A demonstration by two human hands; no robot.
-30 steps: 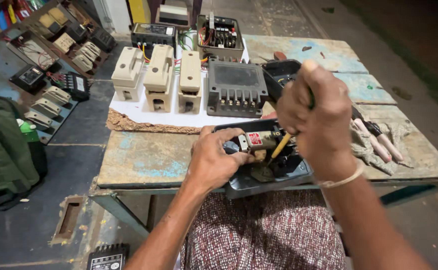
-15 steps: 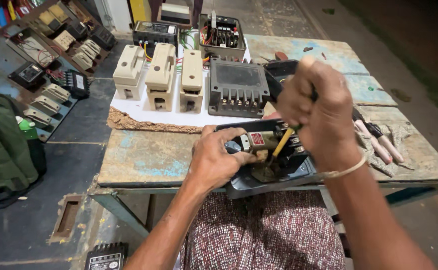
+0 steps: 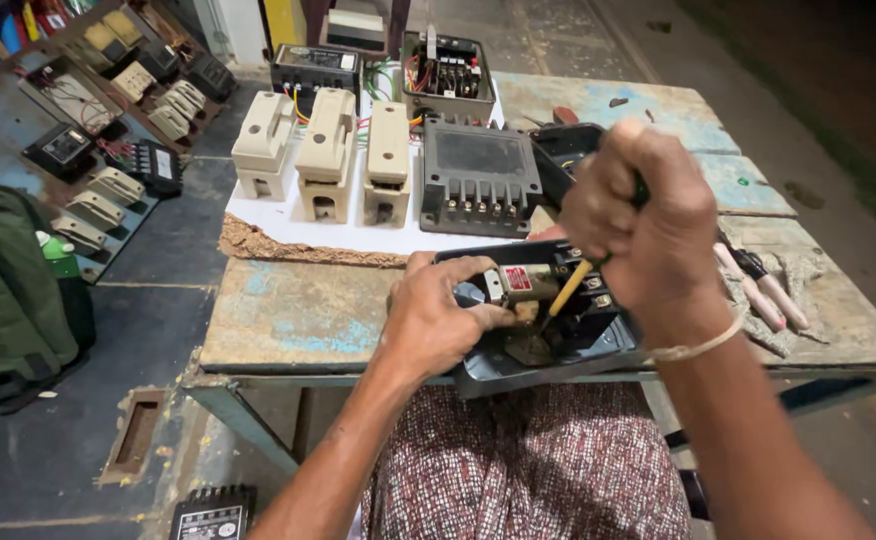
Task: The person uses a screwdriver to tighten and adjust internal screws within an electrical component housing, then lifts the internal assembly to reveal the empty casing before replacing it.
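A dark open electrical switch box [image 3: 518, 372] lies at the near edge of a worn wooden table [image 3: 298, 320]. My left hand [image 3: 438, 315] grips the metal part with a red label [image 3: 520, 281] inside the box. My right hand [image 3: 638, 225] is closed around a screwdriver with a yellow shaft [image 3: 568, 287], whose tip points down into the box just right of the labelled part.
Three cream switch housings [image 3: 328, 150] and a grey terminal unit [image 3: 476, 175] stand on a white board at the table's back. A black contactor [image 3: 445, 62] is behind them. Pliers and tools [image 3: 763, 285] lie at the right. More switch parts [image 3: 108, 160] and a green bag [image 3: 3, 280] are on the floor, left.
My right hand has shifted slightly up and right with the screwdriver, which stays in the box. My left hand keeps its hold on the labelled part.
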